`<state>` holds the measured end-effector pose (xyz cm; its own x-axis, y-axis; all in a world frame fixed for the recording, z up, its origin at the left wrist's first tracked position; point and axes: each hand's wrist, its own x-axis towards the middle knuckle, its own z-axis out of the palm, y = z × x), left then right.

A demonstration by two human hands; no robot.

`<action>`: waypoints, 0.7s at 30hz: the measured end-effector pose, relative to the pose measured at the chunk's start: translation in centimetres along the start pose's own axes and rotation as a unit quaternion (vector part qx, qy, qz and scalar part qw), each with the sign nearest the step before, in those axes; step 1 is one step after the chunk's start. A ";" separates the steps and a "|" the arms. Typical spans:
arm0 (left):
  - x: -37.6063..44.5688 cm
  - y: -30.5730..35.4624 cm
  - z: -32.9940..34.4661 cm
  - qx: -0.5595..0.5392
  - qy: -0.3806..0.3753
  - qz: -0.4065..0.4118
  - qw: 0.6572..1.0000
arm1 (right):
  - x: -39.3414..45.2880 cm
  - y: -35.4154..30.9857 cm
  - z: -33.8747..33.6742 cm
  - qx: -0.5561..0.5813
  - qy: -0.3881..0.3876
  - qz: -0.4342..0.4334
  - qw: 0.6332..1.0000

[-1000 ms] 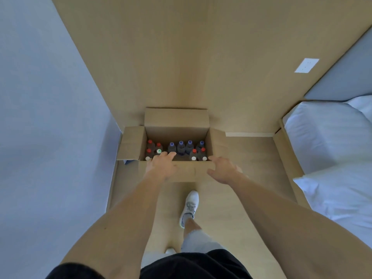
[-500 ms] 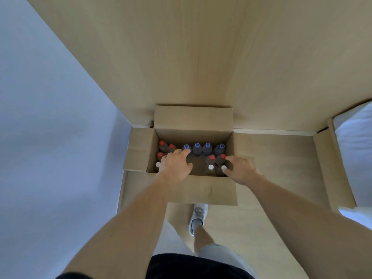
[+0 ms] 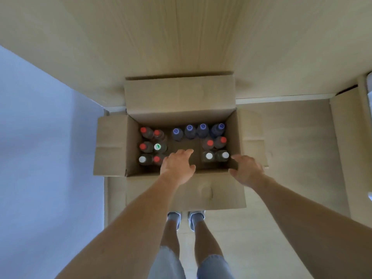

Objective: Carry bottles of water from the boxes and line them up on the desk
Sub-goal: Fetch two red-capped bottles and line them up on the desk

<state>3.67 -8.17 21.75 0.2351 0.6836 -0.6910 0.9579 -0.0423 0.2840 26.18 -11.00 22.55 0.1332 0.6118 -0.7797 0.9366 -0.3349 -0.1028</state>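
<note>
Pale wood floor (image 3: 281, 137) meets wood panel (image 3: 181, 37), bluish wall (image 3: 40, 137).

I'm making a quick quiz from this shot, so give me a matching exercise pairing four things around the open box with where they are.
Things:
1. blue-capped bottles
2. green-capped bottle
3. left hand
4. right hand

Places:
A. at the box's near right corner
B. row along the far wall of the box
C. among the bottles on the left side
D. reaching over the bare middle

Pairs: 1-B, 2-C, 3-D, 4-A

box (image 3: 181, 93): matt cardboard | bottles (image 3: 203, 130): glossy plastic | floor (image 3: 285, 141): pale wood
</note>
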 end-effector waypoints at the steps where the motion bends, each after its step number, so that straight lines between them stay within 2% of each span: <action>1: 1.3 -0.1 0.7 -0.002 -0.001 0.005 1.000 | 1.2 -0.1 0.7 -0.002 -0.002 0.004 1.000; 4: 5.6 -0.6 2.8 -0.003 0.000 0.025 1.000 | 5.2 -0.6 2.6 -0.011 -0.001 0.006 1.000; 10: 14.9 -1.4 7.7 -0.021 0.007 0.049 0.999 | 14.0 -1.8 4.9 -0.041 0.053 -0.020 0.998; 17: 24.3 -2.2 13.0 -0.039 0.008 0.079 0.996 | 23.4 -2.2 7.5 -0.189 0.069 -0.070 0.977; 21: 28.2 -2.3 15.0 -0.044 0.009 0.100 0.994 | 27.5 -1.8 8.9 -0.259 0.056 -0.067 0.962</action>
<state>10.55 0.28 -8.35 0.4157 0.6811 -0.6027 0.8740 -0.1157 0.4720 25.28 0.10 -4.21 0.0072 0.7083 -0.7059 0.9797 0.1365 0.1469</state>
